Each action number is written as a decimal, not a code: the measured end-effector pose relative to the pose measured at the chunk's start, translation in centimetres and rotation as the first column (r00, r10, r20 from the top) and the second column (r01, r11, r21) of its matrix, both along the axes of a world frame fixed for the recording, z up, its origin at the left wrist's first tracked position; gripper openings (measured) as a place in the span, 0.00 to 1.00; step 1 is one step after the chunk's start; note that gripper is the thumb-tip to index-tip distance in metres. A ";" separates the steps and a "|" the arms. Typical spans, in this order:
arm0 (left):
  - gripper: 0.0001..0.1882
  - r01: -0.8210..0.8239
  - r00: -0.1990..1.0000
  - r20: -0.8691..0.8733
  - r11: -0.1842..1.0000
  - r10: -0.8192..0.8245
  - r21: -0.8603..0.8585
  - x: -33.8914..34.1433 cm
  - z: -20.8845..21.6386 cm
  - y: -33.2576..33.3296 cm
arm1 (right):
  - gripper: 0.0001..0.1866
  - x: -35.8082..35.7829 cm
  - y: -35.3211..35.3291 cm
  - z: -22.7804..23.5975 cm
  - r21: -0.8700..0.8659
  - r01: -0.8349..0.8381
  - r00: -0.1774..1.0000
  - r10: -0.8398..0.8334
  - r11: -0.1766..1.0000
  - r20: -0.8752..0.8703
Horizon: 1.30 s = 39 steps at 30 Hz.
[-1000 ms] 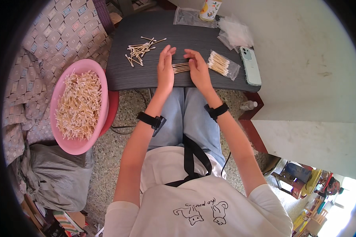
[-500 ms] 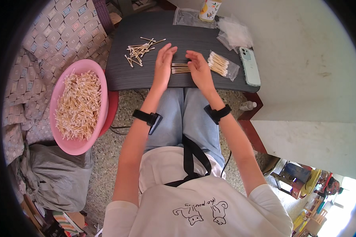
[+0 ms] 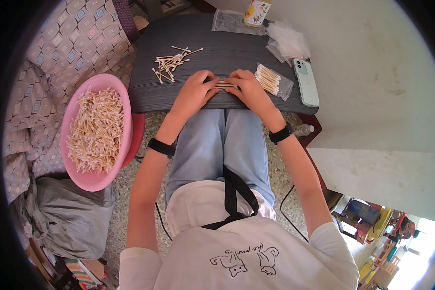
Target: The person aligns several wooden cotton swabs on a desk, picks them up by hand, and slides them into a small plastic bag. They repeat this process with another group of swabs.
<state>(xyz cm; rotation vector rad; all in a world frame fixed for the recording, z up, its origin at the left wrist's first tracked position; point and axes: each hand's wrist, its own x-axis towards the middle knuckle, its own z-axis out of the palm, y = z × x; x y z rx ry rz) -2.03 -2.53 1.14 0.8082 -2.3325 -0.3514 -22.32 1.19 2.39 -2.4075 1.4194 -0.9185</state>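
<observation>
At the near edge of the dark table [image 3: 145, 92], a small row of cotton swabs [image 3: 225, 85] lies crosswise between my hands. My left hand [image 3: 196, 91] has its bent fingers closed at the left ends of the swabs, hiding their tips. At the right ends, my right hand [image 3: 249, 88] pinches them in the same way. Loose cotton swabs [image 3: 170, 62] lie in a scattered pile to the left, past my left hand. Just right of my right hand, a clear plastic bag [image 3: 286, 88] lies with a neat layer of cotton swabs [image 3: 267, 79] on or in it.
A pink basin [image 3: 94, 183] heaped with cotton swabs stands left of the table. A pale phone [image 3: 306, 86] lies at the table's right edge. Behind it are clear plastic bags [image 3: 287, 41], with a labelled jar [image 3: 256, 13] farther back. A wall [image 3: 372, 87] rises at right.
Both hands have come down from beside the row of swabs. Their fingers have closed in on its two ends, and the gap between the hands is narrower.
</observation>
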 end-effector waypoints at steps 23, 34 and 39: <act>0.06 -0.079 0.995 0.052 0.987 0.087 -0.141 -1.5 -0.1 0.1 | 0.02 0.6 -0.3 -1.1 -0.203 0.064 0.989 -0.089 0.977 -0.118; 0.07 -0.122 0.973 0.165 0.969 0.159 -0.216 -1.7 -0.4 0.8 | 0.04 0.6 -0.1 -1.3 -0.369 -0.009 0.933 -0.125 0.929 -0.337; 0.09 -0.100 0.942 0.280 0.952 0.183 -0.288 -1.9 -0.7 0.6 | 0.04 0.4 -0.2 -1.5 -0.375 -0.026 0.937 -0.108 0.927 -0.331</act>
